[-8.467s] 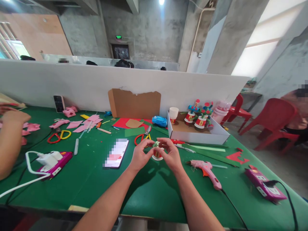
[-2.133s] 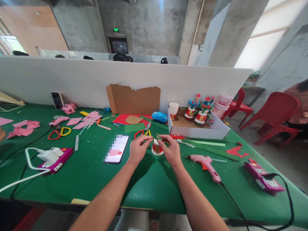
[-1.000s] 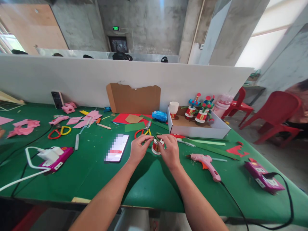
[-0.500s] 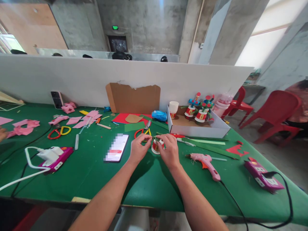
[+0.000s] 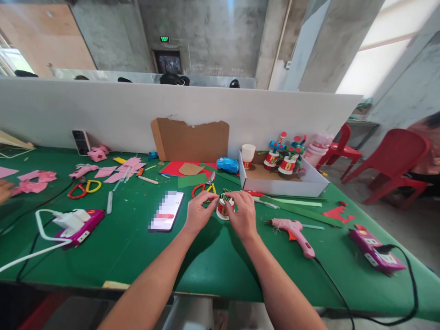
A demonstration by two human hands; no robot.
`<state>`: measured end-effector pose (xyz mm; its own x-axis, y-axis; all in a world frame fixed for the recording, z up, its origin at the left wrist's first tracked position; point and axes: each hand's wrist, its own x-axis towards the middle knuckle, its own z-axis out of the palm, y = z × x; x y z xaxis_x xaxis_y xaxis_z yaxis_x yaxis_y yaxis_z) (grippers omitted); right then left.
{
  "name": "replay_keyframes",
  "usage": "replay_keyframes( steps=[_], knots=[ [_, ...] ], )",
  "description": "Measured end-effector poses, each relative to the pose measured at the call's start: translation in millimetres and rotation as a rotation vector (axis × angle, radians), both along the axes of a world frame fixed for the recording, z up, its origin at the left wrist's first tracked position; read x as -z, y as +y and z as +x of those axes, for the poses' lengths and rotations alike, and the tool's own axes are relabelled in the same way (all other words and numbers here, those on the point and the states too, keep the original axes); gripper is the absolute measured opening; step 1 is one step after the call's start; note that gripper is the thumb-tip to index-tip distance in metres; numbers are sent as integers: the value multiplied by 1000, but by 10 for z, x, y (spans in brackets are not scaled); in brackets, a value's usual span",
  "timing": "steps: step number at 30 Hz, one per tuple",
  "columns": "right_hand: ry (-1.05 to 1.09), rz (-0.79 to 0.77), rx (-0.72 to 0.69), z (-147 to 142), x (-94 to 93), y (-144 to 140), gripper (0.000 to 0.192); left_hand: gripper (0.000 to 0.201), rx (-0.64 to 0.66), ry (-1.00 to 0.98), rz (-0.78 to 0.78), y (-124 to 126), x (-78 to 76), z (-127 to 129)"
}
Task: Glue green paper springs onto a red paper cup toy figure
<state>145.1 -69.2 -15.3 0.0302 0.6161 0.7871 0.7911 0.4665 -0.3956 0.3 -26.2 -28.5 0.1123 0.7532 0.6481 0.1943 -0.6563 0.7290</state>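
A small red and white paper cup (image 5: pixel 223 213) stands upside down on the table in front of me. Dark green folded paper strips (image 5: pixel 224 197) curl at its top. From the left, my left hand (image 5: pixel 202 210) pinches the end of a strip between thumb and fingertips. On the other side, my right hand (image 5: pixel 243 211) is closed at the cup's top, its thumb before the cup and its fingertips on the green strip. Its fingers partly hide the cup and strip. Just behind my left hand lie scissors (image 5: pixel 210 179) with red and yellow handles.
A white box (image 5: pixel 285 187) holds finished cup figures (image 5: pixel 287 165). Right of my hands lies a pink glue gun (image 5: pixel 292 229); a phone (image 5: pixel 167 211) lies left. Power strips (image 5: pixel 376 252) and cords sit at both sides. Another person's hand (image 5: pixel 4 190) shows at far left.
My left fingertips have shifted slightly right, towards the cup's top, and the green strip has moved a little with them. My right hand stays nearly still.
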Motion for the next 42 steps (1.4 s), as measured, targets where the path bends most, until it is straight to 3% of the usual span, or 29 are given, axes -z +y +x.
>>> replay_keyframes(
  steps=[14, 24, 42],
  knots=[
    [15, -2, 37, 23, 18, 21, 14, 10, 19, -4, -2, -15, -17, 4],
    [63, -71, 1, -20, 17, 8, 14, 11, -34, 10, 102, -27, -47, -6],
    [-6, 7, -18, -41, 19, 7, 13, 10, -69, 85, 220, -34, -43, -12]
  ],
)
